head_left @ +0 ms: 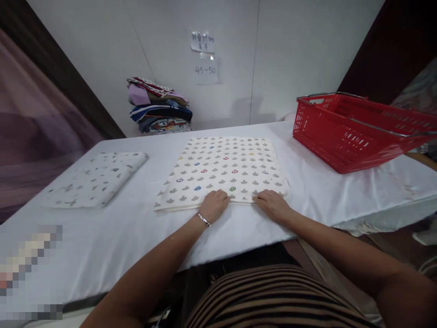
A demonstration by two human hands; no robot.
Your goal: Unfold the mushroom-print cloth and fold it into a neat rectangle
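clamping fingers on printed cloth [225, 166], left hand [215, 205] and right hand [272, 205] hold its near edge (white table [305, 193] showing either side).

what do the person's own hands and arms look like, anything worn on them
Both hands, left and right, are ungloved. A slim, shiny silver-coloured bracelet circles the left wrist; none shows on the right. The forearms are bare, with no sleeves in view. The top has black and tan stripes.
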